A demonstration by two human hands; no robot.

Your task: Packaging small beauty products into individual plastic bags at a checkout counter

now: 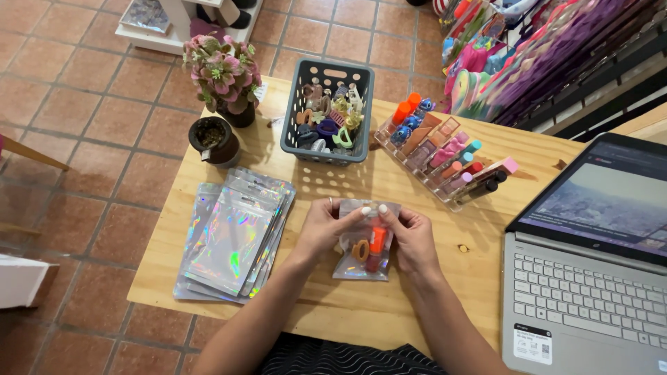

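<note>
Both hands pinch the top edge of a small clear pouch (363, 250) lying flat on the counter (417, 305), near its front edge. Left hand (323, 228) closed on the upper left corner; right hand (410, 239) closed on the upper right. Inside the pouch: an orange tube and an orange clip.

Stack of holographic bags (233, 232) lies left, well apart, overhanging nothing. Grey basket (328, 111) of hair clips sits behind the hands with bare wood between. Clear organiser (445, 156) of tubes stands behind right. Laptop (590, 278) fills the right edge. Open wood remains between right hand and laptop.
</note>
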